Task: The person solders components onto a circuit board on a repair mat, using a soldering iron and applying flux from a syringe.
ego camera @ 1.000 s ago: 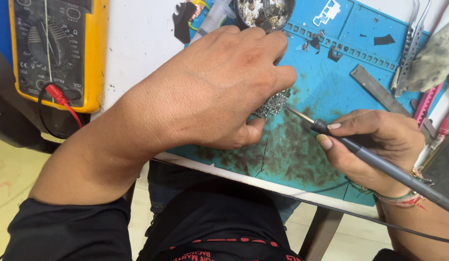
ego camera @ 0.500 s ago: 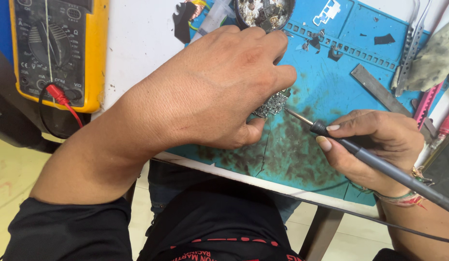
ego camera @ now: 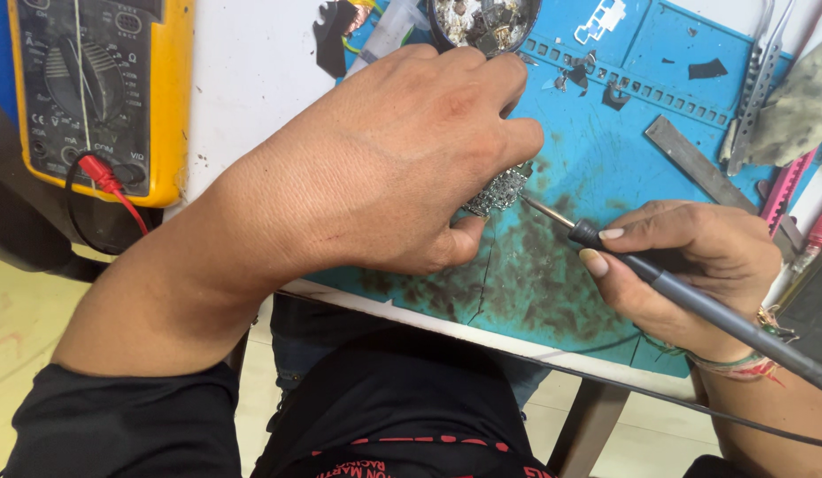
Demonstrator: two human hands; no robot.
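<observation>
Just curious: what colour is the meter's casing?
Yellow casing on the multimeter, clearest in the head view.

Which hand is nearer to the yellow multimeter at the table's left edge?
Left. The left hand lies to the right of the yellow multimeter, pressing a small circuit board; the right hand holds a soldering iron farther right, beyond the board.

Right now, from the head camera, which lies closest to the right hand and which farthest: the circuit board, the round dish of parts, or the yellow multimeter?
1. Circuit board, just left of the right hand, under the left hand.
2. Round dish of parts, top centre.
3. Yellow multimeter, far left.
</observation>
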